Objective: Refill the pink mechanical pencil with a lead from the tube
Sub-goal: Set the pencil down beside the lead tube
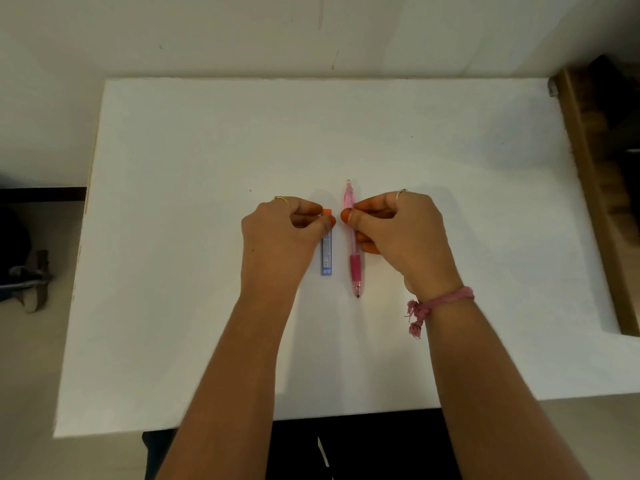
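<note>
The pink mechanical pencil (354,258) lies on the white table (207,306), tip toward me and cap end pointing away. Left of it and parallel lies the blue lead tube (327,258) with an orange cap at its far end. My left hand (280,233) pinches the tube's upper part just below the orange cap, thumb and fingers closed on it. My right hand (401,230) pinches the pencil's clear pink barrel, thumb and fingers closed around it. Both objects rest flat on the table.
A brown wooden piece of furniture (595,188) stands along the table's right edge. The wall rises just behind the table's far edge. Dark objects lie on the floor (24,278) at the left.
</note>
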